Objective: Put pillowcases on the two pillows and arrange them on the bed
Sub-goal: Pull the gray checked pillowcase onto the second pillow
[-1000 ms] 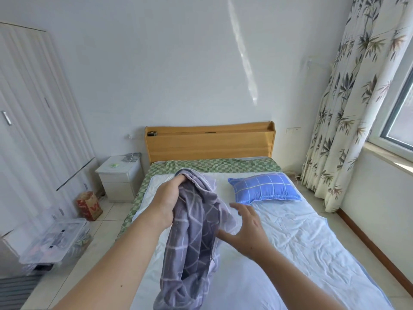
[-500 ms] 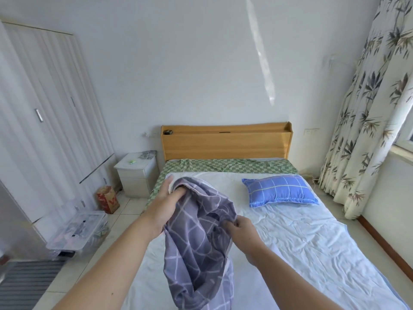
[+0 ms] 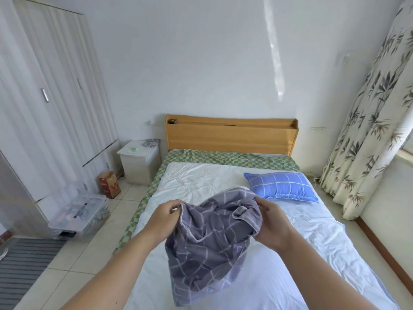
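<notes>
Evidently searching for the opening, the left hand [image 3: 165, 217] and right hand [image 3: 271, 222] each pinch an edge of a bunched grey checked pillowcase [image 3: 212, 240], held up above the bed [image 3: 312, 242] so its loose end hangs down; each grip is pressed onto cloth. One pillow [image 3: 280, 185] already in a blue checked case lies near the wooden headboard [image 3: 230, 137], on the window side. White sheet covers the mattress; a nightstand [image 3: 139, 161], wardrobe [image 3: 55, 108] and patterned curtain [image 3: 368, 121] surround it.

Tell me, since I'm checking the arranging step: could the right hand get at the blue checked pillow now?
Probably not yet: the right hand grips the grey checked pillowcase; the blue checked pillow lies unobstructed beyond.
</notes>
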